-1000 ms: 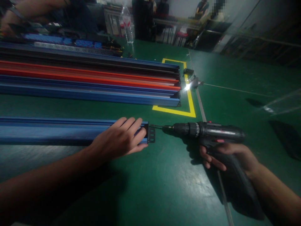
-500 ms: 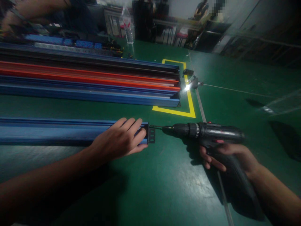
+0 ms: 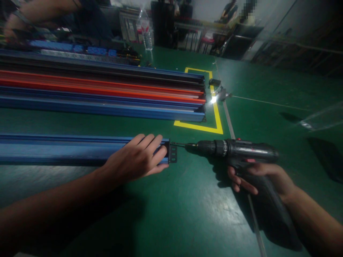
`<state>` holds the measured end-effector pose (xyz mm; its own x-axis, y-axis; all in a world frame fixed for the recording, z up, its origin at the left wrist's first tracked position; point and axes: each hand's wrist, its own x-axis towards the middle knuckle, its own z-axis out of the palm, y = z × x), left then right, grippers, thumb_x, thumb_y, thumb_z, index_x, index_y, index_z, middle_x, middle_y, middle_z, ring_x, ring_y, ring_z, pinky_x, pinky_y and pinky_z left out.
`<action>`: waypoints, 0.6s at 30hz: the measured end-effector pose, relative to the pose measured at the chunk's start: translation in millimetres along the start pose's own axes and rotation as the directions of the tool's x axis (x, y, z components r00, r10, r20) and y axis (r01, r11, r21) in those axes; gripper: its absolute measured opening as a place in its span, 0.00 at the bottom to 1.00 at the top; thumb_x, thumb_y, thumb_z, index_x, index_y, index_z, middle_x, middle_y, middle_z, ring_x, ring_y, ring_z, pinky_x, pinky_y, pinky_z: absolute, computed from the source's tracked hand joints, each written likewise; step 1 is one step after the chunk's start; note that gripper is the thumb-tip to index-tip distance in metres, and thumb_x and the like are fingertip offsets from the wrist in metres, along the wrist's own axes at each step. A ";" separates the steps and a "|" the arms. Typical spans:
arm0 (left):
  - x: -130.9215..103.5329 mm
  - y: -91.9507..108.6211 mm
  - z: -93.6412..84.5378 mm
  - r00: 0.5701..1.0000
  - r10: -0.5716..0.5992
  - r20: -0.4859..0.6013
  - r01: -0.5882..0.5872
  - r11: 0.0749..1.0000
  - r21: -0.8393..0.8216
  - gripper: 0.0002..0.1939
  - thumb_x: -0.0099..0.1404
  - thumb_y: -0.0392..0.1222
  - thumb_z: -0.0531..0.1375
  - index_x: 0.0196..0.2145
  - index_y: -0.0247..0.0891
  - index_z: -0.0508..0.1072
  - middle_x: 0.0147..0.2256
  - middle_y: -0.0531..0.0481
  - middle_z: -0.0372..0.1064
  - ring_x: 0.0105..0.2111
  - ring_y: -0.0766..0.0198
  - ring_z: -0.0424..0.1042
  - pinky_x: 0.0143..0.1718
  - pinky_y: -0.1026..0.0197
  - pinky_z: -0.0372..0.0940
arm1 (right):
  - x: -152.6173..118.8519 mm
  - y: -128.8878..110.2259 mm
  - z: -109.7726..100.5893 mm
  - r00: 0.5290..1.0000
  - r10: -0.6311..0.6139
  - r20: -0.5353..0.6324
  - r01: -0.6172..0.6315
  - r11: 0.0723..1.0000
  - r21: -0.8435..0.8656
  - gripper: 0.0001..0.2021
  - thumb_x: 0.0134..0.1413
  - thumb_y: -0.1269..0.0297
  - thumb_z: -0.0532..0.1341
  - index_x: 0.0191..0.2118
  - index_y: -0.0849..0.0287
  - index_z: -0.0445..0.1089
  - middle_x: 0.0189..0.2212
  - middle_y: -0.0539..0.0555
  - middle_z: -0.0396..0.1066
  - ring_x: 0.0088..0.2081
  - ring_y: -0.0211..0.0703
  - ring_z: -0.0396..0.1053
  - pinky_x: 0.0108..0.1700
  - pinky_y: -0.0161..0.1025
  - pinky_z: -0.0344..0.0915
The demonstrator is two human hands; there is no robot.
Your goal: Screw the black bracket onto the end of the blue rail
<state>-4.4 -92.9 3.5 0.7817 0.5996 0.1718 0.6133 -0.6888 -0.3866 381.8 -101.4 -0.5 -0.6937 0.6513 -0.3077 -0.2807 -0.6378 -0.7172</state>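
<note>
My left hand is wrapped over the right end of a long blue metal profile lying on the green surface. A black slotted end bracket sticks out just past my fingertips. In my right hand is a black power drill, its fingers round the handle. The drill points left, and its long thin bit reaches the upper part of the bracket end. Whether a screw sits at the tip is too small to tell.
Behind lie several parallel blue, black and orange profiles, ending inside a yellow tape outline. A clear bottle stands beyond them. At the upper left is another person's arm. A cord runs off to the right.
The other person's arm at the upper left has shifted slightly, and the blue parts beneath it have moved a little to the right. My hands and the drill hold the same position.
</note>
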 end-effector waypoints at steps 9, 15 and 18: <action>-0.1 -0.1 -0.8 1.000 -0.002 0.011 0.002 1.000 -0.002 0.20 0.74 0.54 0.52 0.45 0.34 0.73 0.50 0.30 0.70 0.42 0.47 0.74 0.39 0.50 0.68 | 0.3 -0.2 0.0 1.000 -0.001 0.001 0.001 1.000 -0.008 0.18 0.56 0.67 0.60 0.48 0.74 0.77 0.35 0.62 0.79 0.24 0.37 0.74 0.46 0.44 0.76; -0.3 0.4 -1.8 0.999 -0.019 0.032 0.019 1.000 0.009 0.21 0.74 0.56 0.52 0.44 0.34 0.73 0.50 0.31 0.70 0.43 0.48 0.73 0.40 0.50 0.68 | 0.1 -2.5 5.9 0.997 0.036 -0.061 -0.038 0.999 -0.022 0.17 0.54 0.66 0.61 0.46 0.72 0.79 0.33 0.61 0.80 0.24 0.37 0.74 0.45 0.42 0.75; -0.6 0.7 -1.4 0.999 -0.030 0.041 0.029 0.999 0.018 0.22 0.73 0.57 0.53 0.44 0.34 0.73 0.50 0.32 0.70 0.43 0.49 0.73 0.40 0.51 0.68 | 0.3 -3.7 8.2 0.996 0.042 -0.079 -0.045 0.998 -0.040 0.17 0.54 0.65 0.62 0.45 0.70 0.80 0.32 0.60 0.79 0.23 0.37 0.73 0.44 0.41 0.75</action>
<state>-4.2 -94.3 4.4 0.7578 0.6359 0.1460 0.6335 -0.6637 -0.3976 377.1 -102.2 7.2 -0.6506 0.6541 -0.3858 -0.2223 -0.6498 -0.7268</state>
